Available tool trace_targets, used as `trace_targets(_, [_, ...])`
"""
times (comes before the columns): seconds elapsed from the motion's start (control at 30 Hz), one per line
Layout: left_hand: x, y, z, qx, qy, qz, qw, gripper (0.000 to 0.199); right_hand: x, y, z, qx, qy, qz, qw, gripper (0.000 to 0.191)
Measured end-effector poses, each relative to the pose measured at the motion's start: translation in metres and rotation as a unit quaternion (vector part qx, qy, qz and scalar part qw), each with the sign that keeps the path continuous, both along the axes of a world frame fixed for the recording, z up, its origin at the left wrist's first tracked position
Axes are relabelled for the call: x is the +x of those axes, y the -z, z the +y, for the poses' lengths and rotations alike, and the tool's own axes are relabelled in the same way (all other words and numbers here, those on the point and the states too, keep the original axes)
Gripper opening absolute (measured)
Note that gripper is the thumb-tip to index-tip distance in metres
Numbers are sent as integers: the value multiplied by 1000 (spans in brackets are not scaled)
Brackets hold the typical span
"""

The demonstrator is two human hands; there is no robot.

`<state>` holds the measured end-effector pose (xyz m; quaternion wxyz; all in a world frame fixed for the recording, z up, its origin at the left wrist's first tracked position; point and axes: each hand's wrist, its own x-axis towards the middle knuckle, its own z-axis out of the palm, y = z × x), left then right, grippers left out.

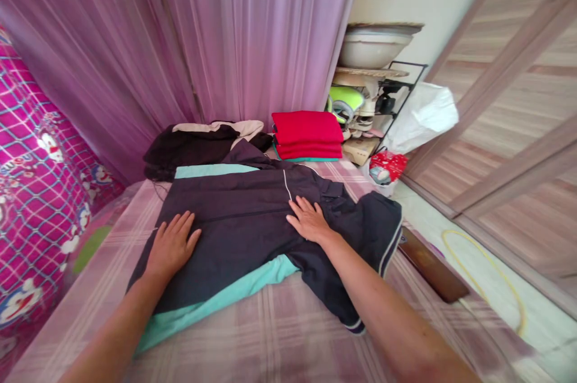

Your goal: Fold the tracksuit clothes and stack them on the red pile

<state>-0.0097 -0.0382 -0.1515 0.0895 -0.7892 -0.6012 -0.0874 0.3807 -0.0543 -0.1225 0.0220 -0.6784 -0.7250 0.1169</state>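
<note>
A dark navy shirt (pixel 234 232) with teal side panels and white piping lies spread on the plaid bedsheet (pixel 252 341). Its collar end points right, and one short sleeve with a striped cuff reaches toward the near right. My left hand (pixel 174 245) rests flat on the shirt's lower part, fingers stretched out. Near the chest and the white piping, my right hand (pixel 310 220) also lies flat, fingers slightly spread. Neither hand grips the cloth. Part of the sleeve is hidden behind my right forearm.
Folded red cloths (pixel 309 130) are stacked at the back, beside a dark heap of clothes (pixel 193 145). A brown phone-like slab (pixel 433 266) lies on the right edge. Beyond stand a rack (pixel 408 88) with basins, a white bag (pixel 421 115) and a wooden wardrobe (pixel 509 112). Purple curtains (pixel 261 28) hang behind.
</note>
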Motion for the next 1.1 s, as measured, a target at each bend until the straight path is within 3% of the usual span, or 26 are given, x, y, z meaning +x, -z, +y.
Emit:
trace_targets(0.13, [1, 6, -18, 18, 64, -11, 998, 59, 7, -7, -11, -12, -20, 26, 999, 61])
trace_targets(0.2, [0, 11, -26, 5, 79, -19, 997, 59, 21, -17, -17, 39, -6, 42, 998, 55])
trace_targets(0.27, [-2, 16, -29, -9, 77, -21, 997, 60, 45, -28, -27, 117, 65, 31, 990, 48])
trace_targets(0.33, [-3, 19, -30, -18, 70, -16, 997, 61, 76, -37, -39, 156, 195, -15, 968, 44])
trace_targets(0.4, [-3, 20, -30, -17, 65, -5, 998, 61, 106, -40, -51, 119, 307, -66, 942, 46])
trace_targets(0.47, [-2, 20, -30, -13, 60, 7, 998, 60, 128, -37, -59, 48, 356, -77, 930, 53])
trace_targets(0.53, [0, 19, -31, -11, 55, 13, 998, 59, 141, -29, -62, -1, 349, -77, 934, 52])
trace_targets(0.67, [4, 17, -33, -16, 45, 9, 999, 57, 144, -14, -55, -7, 304, -73, 950, 33])
trace_targets(0.8, [6, 17, -34, -13, 40, -4, 999, 56, 145, -17, -48, 3, 323, -65, 944, 32])
trace_targets(0.93, [6, 17, -33, -19, 41, -5, 999, 56, 135, -46, -34, 156, 370, -12, 916, 38])
trace_targets(1.03, [7, 15, -33, -18, 43, -8, 999, 57, 103, -72, -5, 312, 302, 32, 900, 39])
trace_targets(1.1, [8, 12, -34, -24, 42, -9, 999, 57, 75, -83, 19, 355, 211, 57, 909, 40])
